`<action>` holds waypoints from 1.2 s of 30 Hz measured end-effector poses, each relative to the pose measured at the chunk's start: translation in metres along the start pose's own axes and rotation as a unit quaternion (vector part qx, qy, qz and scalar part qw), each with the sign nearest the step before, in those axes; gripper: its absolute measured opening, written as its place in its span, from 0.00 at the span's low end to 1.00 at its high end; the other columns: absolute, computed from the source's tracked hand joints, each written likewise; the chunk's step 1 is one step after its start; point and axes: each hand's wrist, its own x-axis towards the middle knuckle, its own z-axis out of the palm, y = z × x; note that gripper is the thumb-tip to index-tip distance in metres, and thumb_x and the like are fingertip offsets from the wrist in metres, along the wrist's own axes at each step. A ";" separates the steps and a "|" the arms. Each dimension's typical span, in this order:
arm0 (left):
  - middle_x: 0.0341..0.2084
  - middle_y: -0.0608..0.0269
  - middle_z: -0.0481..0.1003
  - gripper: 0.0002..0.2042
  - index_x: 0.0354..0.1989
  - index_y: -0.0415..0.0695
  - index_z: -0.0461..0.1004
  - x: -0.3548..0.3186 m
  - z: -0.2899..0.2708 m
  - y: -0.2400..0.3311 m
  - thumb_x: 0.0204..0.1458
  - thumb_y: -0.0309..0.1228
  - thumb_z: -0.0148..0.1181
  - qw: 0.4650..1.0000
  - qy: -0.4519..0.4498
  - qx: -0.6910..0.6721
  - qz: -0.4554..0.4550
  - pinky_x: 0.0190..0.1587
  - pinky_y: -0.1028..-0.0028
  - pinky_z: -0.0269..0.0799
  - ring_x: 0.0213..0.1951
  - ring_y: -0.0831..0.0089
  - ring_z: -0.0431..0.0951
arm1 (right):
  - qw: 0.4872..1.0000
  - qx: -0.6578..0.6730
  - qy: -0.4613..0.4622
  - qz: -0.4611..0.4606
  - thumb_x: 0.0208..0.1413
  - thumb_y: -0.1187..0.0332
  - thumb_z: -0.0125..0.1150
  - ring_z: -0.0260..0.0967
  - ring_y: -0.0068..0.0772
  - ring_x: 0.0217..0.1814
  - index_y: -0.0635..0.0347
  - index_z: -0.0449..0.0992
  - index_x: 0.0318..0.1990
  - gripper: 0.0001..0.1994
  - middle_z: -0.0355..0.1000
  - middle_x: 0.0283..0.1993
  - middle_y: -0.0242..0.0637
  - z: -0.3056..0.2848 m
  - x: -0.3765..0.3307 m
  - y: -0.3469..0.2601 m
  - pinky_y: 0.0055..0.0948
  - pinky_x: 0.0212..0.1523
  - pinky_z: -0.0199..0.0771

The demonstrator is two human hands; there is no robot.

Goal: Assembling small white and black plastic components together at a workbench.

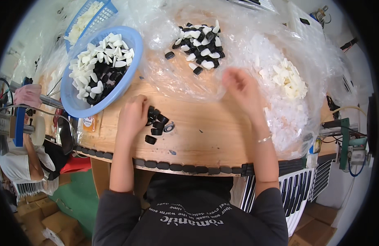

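My left hand (132,117) rests curled on the wooden worktop (206,131), its fingertips against a small cluster of black round plastic caps (157,123); whether it pinches one I cannot tell. My right hand (240,92) hovers blurred, fingers loosely spread, over the clear plastic sheet (177,78) near the heap of black and white pieces (199,43). A light blue plastic basket (100,65) of similar pieces sits at left. I'd judge that taking one cap at a time and steadying the cluster works best.
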 end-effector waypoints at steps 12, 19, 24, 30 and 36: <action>0.28 0.52 0.74 0.11 0.40 0.35 0.72 -0.026 0.037 0.025 0.48 0.21 0.60 0.996 -0.007 -0.084 0.023 0.30 0.71 0.71 0.26 0.63 0.75 | 0.963 -0.092 -0.229 -0.106 0.47 0.71 0.63 0.70 0.43 0.37 0.61 0.72 0.35 0.08 0.71 0.36 0.42 0.101 -0.064 0.013 0.37 0.36 0.70; 0.29 0.50 0.74 0.08 0.38 0.38 0.74 -0.018 0.010 -0.009 0.49 0.26 0.58 0.974 0.121 0.191 -0.018 0.40 0.60 0.69 0.35 0.52 0.73 | 0.961 -0.119 -0.250 -0.001 0.45 0.77 0.57 0.70 0.41 0.30 0.63 0.70 0.31 0.04 0.70 0.27 0.41 0.069 -0.065 0.033 0.34 0.32 0.69; 0.29 0.53 0.74 0.06 0.32 0.39 0.75 -0.010 0.014 -0.026 0.45 0.25 0.60 0.976 0.045 0.212 -0.027 0.41 0.60 0.67 0.38 0.55 0.72 | 0.961 -0.195 -0.195 -0.030 0.46 0.77 0.57 0.68 0.36 0.26 0.63 0.71 0.33 0.05 0.71 0.29 0.41 0.045 -0.057 0.031 0.31 0.30 0.69; 0.29 0.57 0.75 0.04 0.30 0.38 0.76 0.006 0.021 0.042 0.45 0.21 0.60 0.981 0.114 0.026 0.154 0.39 0.68 0.67 0.36 0.61 0.73 | 0.991 -0.022 -0.124 -0.050 0.45 0.76 0.65 0.69 0.21 0.27 0.63 0.74 0.43 0.14 0.73 0.39 0.34 0.034 -0.044 0.007 0.22 0.29 0.70; 0.28 0.59 0.75 0.07 0.35 0.37 0.76 0.022 0.049 0.088 0.46 0.21 0.63 0.951 -0.079 -0.288 0.074 0.30 0.77 0.68 0.27 0.72 0.73 | 0.979 0.148 -0.139 -0.009 0.52 0.77 0.63 0.67 0.12 0.30 0.65 0.74 0.47 0.14 0.74 0.36 0.29 0.025 -0.044 0.035 0.15 0.30 0.69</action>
